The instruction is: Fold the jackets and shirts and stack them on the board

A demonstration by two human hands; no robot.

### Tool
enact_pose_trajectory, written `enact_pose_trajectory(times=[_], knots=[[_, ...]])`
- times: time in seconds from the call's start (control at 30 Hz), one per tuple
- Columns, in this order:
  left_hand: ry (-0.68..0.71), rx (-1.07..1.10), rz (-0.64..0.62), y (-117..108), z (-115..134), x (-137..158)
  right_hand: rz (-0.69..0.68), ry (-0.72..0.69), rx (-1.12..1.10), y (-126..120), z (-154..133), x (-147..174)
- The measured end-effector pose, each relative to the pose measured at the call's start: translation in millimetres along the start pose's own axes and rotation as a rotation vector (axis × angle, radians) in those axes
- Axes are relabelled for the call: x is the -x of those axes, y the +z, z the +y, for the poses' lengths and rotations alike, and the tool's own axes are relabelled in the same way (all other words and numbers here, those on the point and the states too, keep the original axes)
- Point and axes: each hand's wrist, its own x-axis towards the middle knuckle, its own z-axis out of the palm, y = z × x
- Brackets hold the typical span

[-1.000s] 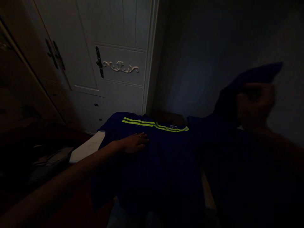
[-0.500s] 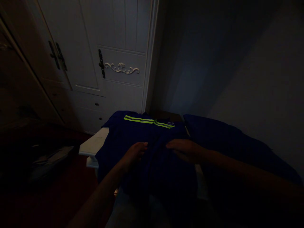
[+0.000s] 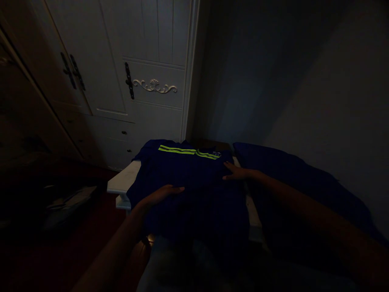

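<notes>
A dark blue shirt [image 3: 188, 170] with two yellow-green stripes across its chest lies spread over a small white table [image 3: 123, 178]. Its lower part hangs toward me and fades into shadow. My left hand [image 3: 162, 194] rests on the left-middle of the shirt, fingers stretched out and thumb pointing right. On the right side, below the stripes, my right hand [image 3: 236, 172] lies on the cloth with its fingers spread. Neither hand grips the fabric.
A white wardrobe [image 3: 152, 115] with dark handles stands behind the table. To the right, a large dark blue cushion or cloth [image 3: 288, 174] leans near the wall [image 3: 343, 101]. Dark items [image 3: 67, 202] lie on the red floor [image 3: 82, 247] at left.
My hands have moved apart: the left slid a little left, the right moved up and outward with its fingers spreading. The shirt front looks flatter between them.
</notes>
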Motion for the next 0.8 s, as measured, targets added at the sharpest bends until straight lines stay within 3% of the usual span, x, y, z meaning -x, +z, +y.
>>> enact_pose_trajectory(times=[0.1,0.23,0.37,0.47,0.6,0.8], knots=[[-0.009,-0.157,0.048,-17.0,0.1,4.6,-0.065,0.022,0.093,-4.1,0.8,7.1],[0.144,-0.558,0.182,-31.3,13.5,-0.5,0.088,-0.088,0.197,-22.1,-16.9,2.3],[0.364,-0.830,0.389,-13.2,34.7,-22.7,0.238,-0.115,0.212,-27.8,-47.8,-20.5],[0.478,-0.957,0.328,16.4,40.0,-44.5,0.234,-0.160,0.235,-16.7,-66.6,-37.3],[0.491,-1.079,0.206,46.8,22.8,-63.1,0.178,-0.199,0.275,2.6,-75.0,-47.9],[0.480,-1.177,0.134,50.8,-9.9,-62.0,0.266,-0.165,0.329,9.0,-67.4,-45.7]])
